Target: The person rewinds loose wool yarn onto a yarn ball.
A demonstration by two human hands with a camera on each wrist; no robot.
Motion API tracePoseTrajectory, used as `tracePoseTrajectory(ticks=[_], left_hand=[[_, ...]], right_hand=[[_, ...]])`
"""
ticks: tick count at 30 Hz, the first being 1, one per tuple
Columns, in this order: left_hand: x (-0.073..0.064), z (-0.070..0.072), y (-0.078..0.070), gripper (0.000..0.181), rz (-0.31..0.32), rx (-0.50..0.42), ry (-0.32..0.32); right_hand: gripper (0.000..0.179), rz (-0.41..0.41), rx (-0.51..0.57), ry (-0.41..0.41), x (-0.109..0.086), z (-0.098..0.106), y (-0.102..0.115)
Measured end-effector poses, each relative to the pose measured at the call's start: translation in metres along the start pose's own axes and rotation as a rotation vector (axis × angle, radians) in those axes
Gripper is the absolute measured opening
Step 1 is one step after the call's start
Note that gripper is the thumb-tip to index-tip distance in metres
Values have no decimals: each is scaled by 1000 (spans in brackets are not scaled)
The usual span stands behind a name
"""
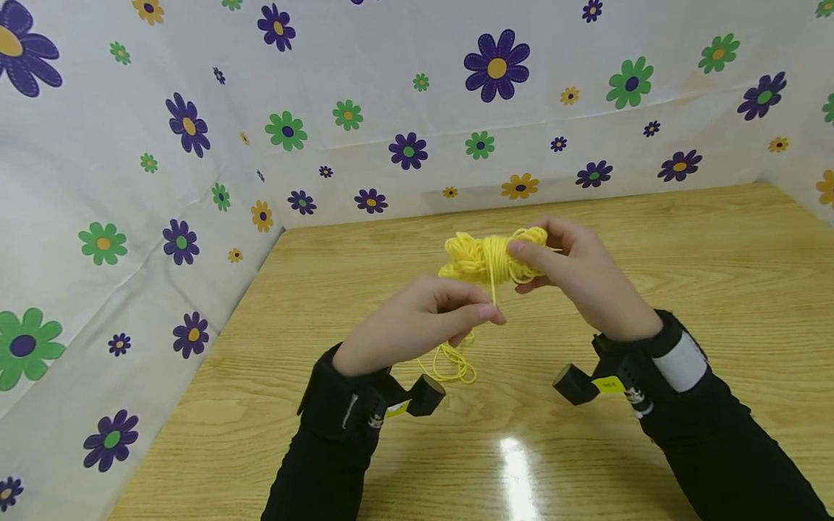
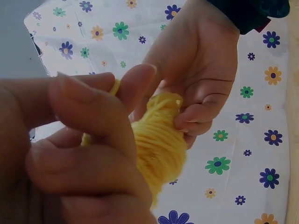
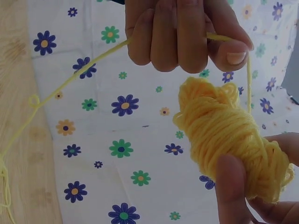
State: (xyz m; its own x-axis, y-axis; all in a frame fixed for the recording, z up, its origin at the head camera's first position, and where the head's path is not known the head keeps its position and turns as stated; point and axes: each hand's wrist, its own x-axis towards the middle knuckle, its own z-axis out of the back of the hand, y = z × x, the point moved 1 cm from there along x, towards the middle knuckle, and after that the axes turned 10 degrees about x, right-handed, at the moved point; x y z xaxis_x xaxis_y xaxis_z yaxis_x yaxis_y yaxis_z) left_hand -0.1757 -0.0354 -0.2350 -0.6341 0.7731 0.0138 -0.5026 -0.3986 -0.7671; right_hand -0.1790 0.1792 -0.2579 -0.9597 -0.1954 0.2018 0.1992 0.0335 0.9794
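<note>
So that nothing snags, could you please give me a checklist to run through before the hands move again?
1. Right hand grips the thick, wound bundle of yellow yarn: ok.
2. Left hand pinches the thin yellow strand: ok.
3. Strand straight between left hand and bundle: ok.
4. Trailing length free of kinks: not ok; right wrist view shows a small loop.
5. Loose yellow coils on the light-brown wooden table free of knots: cannot tell.
</note>
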Motion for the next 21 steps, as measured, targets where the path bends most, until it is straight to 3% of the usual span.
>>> tracePoseTrajectory(ticks=[13, 21], left_hand=[[4, -1, 7, 25, 22, 9, 9], [7, 0, 10, 27, 47, 19, 6]], right_hand=[[23, 36, 193, 14, -3, 0, 4], [19, 39, 253, 7, -5, 1, 6]])
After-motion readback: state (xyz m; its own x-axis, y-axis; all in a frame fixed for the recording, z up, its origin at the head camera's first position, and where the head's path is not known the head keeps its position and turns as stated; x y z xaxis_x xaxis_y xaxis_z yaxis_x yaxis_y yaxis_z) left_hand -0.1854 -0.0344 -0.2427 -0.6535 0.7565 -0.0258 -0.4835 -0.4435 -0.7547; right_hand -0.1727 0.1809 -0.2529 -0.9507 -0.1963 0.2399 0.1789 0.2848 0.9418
